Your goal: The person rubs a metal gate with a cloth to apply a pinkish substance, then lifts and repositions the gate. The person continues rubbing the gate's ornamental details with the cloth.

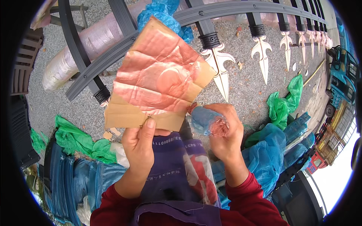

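My left hand (138,152) grips a piece of cardboard (154,73) by its near edge, thumb on top. Shiny copper-pink paint covers most of the cardboard, with a round, smoother patch near its middle. In my right hand (229,141) is a small blue plastic-wrapped bundle (201,117), smeared copper-pink at both ends; what is inside cannot be made out. Its far end is close to the cardboard's right edge; whether they touch is unclear. Beyond the cardboard runs a dark grey metal fence rail (241,6) with pale, copper-tinted spearheads (219,67) pointing toward me.
Long plastic-wrapped rolls (94,43) lie behind the rail. Crumpled blue plastic (160,13) sits by it. Green plastic sheeting (77,133) and blue-wrapped bundles (266,150) flank me on the ground. A blue truck (341,71) stands at the far right, and dark slatted pieces (26,62) at the left.
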The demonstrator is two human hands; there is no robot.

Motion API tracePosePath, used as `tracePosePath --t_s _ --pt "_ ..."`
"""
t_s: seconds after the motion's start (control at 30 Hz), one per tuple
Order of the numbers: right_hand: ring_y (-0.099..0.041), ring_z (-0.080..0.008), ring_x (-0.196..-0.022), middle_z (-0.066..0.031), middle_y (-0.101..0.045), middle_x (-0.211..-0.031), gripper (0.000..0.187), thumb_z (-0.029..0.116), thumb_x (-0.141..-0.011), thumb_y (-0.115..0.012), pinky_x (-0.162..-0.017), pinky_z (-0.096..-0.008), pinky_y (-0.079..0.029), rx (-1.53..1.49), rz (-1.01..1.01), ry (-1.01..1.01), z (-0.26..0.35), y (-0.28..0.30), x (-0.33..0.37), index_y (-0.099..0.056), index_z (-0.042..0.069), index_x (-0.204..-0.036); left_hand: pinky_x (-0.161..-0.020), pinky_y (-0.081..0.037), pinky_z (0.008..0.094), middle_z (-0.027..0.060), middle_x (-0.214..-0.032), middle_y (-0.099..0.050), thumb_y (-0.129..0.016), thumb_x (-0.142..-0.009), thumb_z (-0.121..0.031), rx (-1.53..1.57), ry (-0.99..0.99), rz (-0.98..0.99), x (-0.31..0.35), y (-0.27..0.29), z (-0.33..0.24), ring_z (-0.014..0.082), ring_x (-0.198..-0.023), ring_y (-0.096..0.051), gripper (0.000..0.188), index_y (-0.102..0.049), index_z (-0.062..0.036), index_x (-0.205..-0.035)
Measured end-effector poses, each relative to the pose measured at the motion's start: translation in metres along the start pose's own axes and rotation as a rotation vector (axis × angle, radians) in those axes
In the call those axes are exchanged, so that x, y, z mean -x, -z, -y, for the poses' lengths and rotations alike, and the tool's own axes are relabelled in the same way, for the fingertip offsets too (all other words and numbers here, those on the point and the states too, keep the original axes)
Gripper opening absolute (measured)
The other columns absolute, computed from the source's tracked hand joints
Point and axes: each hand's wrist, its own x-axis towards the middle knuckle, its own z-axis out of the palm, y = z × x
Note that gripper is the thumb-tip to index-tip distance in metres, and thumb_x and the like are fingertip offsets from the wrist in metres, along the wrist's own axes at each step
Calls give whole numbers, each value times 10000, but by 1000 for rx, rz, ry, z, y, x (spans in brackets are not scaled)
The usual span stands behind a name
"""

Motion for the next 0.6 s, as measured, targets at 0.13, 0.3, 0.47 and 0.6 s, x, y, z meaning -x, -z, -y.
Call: tracePosePath --t_s 0.13,0.3,0.47,0.6 --pt "-592 -280 -877 -134 -619 -956 315 -86 -676 -594 -802 -325 -456 -5 -222 -62 -42 37 -14 -609 0 -979 -548 -575 298 107 -892 -608 -494 -931 -106 161 -12 -101 -17 -4 -6 205 -715 -652 177 -560 49 -985" --pt "-560 -361 -870 -168 -583 -916 328 -70 -682 -575 -781 -367 -452 380 -126 4 -47 35 -46 -581 2 -1003 -546 -573 298 105 -904 -606 -499 -926 -101 190 -67 -141 -23 -6 -9 207 -721 -652 163 -556 31 -1004" --pt "-590 -334 -879 -165 -597 -922 352 -89 -665 -570 -793 -352 -464 305 -98 -175 -47 53 -4 -584 0 -1006 -549 -572 295 105 -914 -608 -505 -923 -101 203 -42 -137 -19 3 -7 204 -716 -651 161 -556 24 -1010" --pt "-601 -317 -810 -154 -597 -892 353 -91 -667 -579 -739 -329 -471 177 -206 -32 -49 51 -38 -577 -14 -1011 -542 -569 294 106 -916 -610 -506 -923 -103 204 -42 -129 -21 2 -6 203 -714 -652 165 -556 27 -1013"
